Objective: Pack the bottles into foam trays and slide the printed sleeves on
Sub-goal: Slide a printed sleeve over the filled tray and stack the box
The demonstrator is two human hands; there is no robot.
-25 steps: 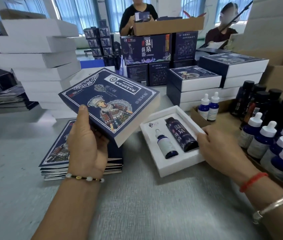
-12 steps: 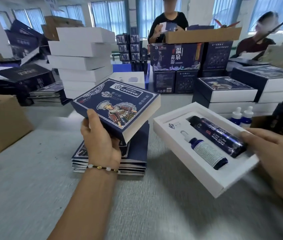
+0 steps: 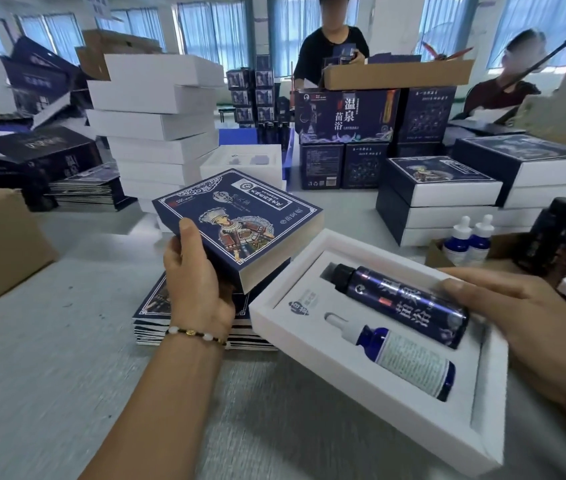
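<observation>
1. Tall windows (image 3: 212, 32) with pale blue curtains (image 3: 285, 29) run along the far wall and let in bright daylight.
2. The walls (image 3: 392, 26) between the windows are white.
3. A grey table (image 3: 32, 393) fills the foreground and stretches back toward the windows.
4. A person in a black top (image 3: 331, 50) stands at the far side of the table.
5. A second person (image 3: 503, 91) sits at the right, in front of a window.
</observation>
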